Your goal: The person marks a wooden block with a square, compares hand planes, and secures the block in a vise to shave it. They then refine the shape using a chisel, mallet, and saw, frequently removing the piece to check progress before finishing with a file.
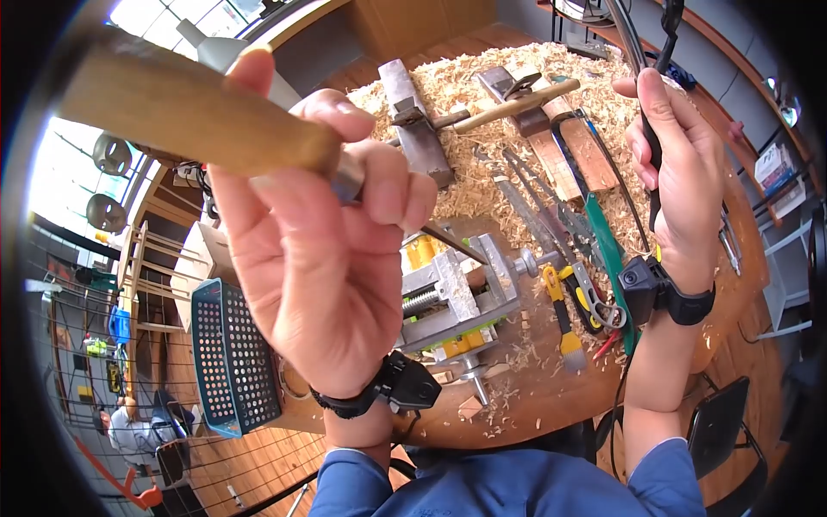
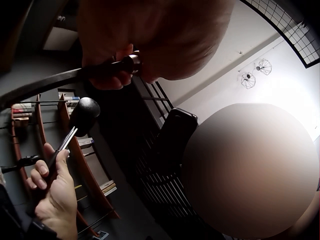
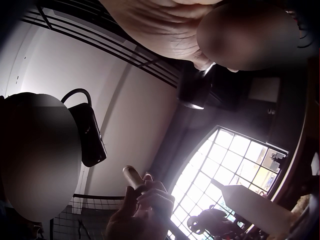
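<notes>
The left hand (image 1: 319, 258) is raised, its fingers and thumb closed round a wooden-handled tool (image 1: 198, 112) where the handle meets the metal. The grip is drawn in to the tool's thickness. The handle is yellowish-brown, smooth and rounded at the collar end; it runs up and left out of the grip, blurred toward its far end. Inside the grip sits 1 dull silver metal collar (image 1: 347, 178), and below and right of the fingers a thin, dark metal shaft (image 1: 457, 244) comes out at a slant. The left wrist view shows the metal as dark and gently curved; I cannot tell the shape of its tip.

The right hand (image 1: 685, 172), well apart on the other side, has its fingers curled round a long black tool (image 1: 655, 129) that reaches up past the thumb. In the left wrist view 2 slim shiny prongs stick out of that grip.

Below the left grip lies a metal vise (image 1: 431, 332), with a perforated blue basket (image 1: 237, 345) down and left of it. Up and right of the left grip, 2 hand planes (image 1: 422, 142) rest among pale wood shavings (image 1: 465, 194). Below and left of the right grip are a green strip (image 1: 607, 246) and a yellow-handled brush (image 1: 564, 323).
</notes>
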A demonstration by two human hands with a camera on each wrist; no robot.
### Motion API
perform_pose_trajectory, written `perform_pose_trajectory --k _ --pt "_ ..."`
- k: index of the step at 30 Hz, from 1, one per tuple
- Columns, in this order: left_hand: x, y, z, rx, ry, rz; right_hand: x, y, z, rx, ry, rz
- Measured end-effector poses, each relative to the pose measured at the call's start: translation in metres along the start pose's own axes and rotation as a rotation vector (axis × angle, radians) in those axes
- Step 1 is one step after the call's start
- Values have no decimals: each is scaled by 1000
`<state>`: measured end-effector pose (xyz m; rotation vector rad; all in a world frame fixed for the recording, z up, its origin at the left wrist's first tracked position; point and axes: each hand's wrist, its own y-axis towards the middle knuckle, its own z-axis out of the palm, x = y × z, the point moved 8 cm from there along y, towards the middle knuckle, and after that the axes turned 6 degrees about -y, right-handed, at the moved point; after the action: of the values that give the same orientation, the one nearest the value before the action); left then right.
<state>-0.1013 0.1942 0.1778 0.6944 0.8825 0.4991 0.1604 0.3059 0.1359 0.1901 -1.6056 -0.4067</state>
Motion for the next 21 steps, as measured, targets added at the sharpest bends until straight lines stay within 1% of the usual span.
perform_pose_trajectory --k 5,6,11,21 --pt "9 0 1 -10 165 40 5 -3 0 -12 -29 -5" --pt "10 0 2 9 184 26 5 -4 -1 -11 -34 -11" --pt "15 0 2 19 175 -12 7 -4 0 -16 -24 -33" --pt "21 -1 4 39 277 -71 8 -5 0 -8 -6 -39"
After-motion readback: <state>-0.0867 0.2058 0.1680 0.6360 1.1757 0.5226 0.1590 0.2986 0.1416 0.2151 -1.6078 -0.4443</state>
